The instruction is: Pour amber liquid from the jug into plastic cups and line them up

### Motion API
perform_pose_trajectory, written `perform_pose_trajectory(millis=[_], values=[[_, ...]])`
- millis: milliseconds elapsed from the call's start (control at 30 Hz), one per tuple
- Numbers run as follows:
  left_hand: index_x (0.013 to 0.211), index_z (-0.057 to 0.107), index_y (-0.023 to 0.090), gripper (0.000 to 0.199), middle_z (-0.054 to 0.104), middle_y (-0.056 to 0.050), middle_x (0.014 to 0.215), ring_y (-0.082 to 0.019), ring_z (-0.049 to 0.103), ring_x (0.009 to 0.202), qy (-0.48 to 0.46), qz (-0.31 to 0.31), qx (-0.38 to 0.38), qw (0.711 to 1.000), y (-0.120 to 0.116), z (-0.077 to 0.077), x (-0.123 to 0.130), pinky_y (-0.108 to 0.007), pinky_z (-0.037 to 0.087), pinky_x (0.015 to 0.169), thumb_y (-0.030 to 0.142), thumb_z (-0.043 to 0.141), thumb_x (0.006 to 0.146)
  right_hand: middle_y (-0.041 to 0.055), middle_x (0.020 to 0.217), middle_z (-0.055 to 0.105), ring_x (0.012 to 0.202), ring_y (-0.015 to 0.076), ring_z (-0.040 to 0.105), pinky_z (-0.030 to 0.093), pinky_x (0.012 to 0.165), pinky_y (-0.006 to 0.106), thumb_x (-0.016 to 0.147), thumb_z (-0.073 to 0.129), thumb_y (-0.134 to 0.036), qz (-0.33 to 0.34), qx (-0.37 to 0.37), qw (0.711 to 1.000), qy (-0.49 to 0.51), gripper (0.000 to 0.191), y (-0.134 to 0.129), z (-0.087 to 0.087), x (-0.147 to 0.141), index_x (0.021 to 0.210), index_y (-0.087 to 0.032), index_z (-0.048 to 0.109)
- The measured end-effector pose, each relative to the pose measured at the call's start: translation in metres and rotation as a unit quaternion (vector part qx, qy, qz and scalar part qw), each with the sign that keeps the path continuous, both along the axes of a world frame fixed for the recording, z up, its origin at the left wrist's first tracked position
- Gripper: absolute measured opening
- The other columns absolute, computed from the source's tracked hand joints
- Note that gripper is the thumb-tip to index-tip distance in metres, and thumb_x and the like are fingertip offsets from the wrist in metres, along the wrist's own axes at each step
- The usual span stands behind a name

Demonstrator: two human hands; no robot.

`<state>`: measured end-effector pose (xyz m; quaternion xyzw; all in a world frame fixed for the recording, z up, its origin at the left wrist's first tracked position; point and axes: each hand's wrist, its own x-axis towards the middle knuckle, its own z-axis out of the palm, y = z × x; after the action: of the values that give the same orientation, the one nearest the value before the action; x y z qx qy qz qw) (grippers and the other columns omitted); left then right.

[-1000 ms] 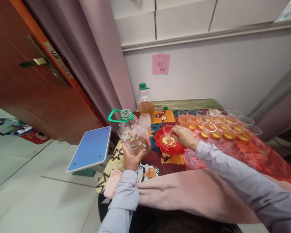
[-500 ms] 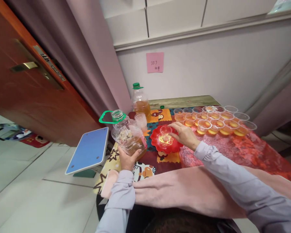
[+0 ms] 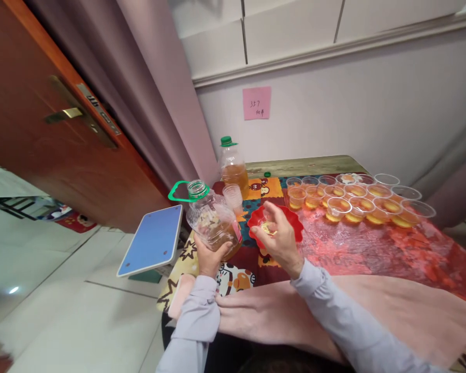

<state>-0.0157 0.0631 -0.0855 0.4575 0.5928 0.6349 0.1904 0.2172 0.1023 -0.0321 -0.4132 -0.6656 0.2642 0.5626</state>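
My left hand [image 3: 212, 255] is wrapped round the lower part of an uncapped clear jug [image 3: 213, 220], tilted a little, with amber liquid inside and a green handle ring at its neck. Over the red scalloped dish [image 3: 297, 228] is my right hand [image 3: 277, 235], its fingers curved and thumb apart. A clear cup [image 3: 266, 217] shows faintly between thumb and fingers, partly hidden by them. Behind the jug stands a stack of clear cups [image 3: 233, 197]. Rows of clear cups with amber liquid [image 3: 357, 206] stand on the right of the table.
A second jug [image 3: 234, 171] with a green cap stands at the back by the wall. Near it lies a green cap [image 3: 267, 174]. A blue board [image 3: 151, 239] is left of the table, beside a wooden door [image 3: 42, 155]. Pink cloth [image 3: 264, 311] covers the near edge.
My right hand has moved from the dish's right side to its front, its fingers now round the cup. The camera view has shifted, while my left hand stays on the jug.
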Motion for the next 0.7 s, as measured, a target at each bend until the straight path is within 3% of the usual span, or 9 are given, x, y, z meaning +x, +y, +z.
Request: perform_pose_trajectory(millis=[167,367,500,600,700], values=[[0.138,0.052,0.020,0.101,0.070,-0.016,0.132,-0.033,0.072,0.120,0.014,0.008,-0.037,0.999,-0.005,0.025,-0.002,-0.050,0.057,0.107,0.056,0.098,0.056,0.0136,0.136,0.068,0.120,0.0333,0.070,0.063,0.097,0.051,0.092,0.076,-0.048,0.112,-0.058,0.987,0.096,0.059,-0.020,-0.015,-0.049,0.146,-0.030,0.059],[0.140,0.059,0.020,0.104,0.075,-0.013,0.128,-0.035,0.073,0.118,0.159,-0.024,-0.068,0.985,-0.021,0.064,-0.013,-0.051,0.058,0.106,0.053,0.100,0.051,0.0144,0.143,0.064,0.117,0.0308,0.071,0.066,0.092,0.048,0.088,0.081,-0.052,0.196,-0.146,0.951,0.188,0.079,-0.024,-0.043,-0.049,0.155,-0.031,0.046],[0.140,0.063,0.021,0.104,0.076,-0.014,0.128,-0.038,0.073,0.115,0.292,-0.035,-0.119,0.949,-0.030,0.086,-0.025,-0.055,0.058,0.104,0.053,0.100,0.048,0.0100,0.127,0.069,0.097,0.0231,0.075,0.068,0.082,0.040,0.091,0.077,-0.056,0.252,-0.227,0.897,0.283,0.085,-0.026,-0.047,-0.046,0.161,-0.033,0.035],[0.142,0.063,0.021,0.103,0.075,-0.015,0.133,-0.042,0.070,0.121,0.372,-0.025,-0.144,0.917,-0.035,0.103,-0.026,-0.058,0.053,0.108,0.050,0.099,0.050,0.0073,0.120,0.070,0.098,0.0215,0.073,0.067,0.074,0.033,0.090,0.078,-0.057,0.268,-0.262,0.871,0.318,0.080,-0.028,-0.047,-0.049,0.158,-0.034,0.042],[0.145,0.059,0.022,0.096,0.070,-0.016,0.143,-0.043,0.065,0.128,0.461,-0.005,-0.191,0.867,-0.040,0.120,-0.020,-0.059,0.047,0.112,0.049,0.093,0.060,0.0087,0.124,0.068,0.098,0.0199,0.072,0.066,0.073,0.030,0.089,0.080,-0.057,0.271,-0.292,0.854,0.334,0.078,-0.029,-0.047,-0.051,0.154,-0.030,0.046]])
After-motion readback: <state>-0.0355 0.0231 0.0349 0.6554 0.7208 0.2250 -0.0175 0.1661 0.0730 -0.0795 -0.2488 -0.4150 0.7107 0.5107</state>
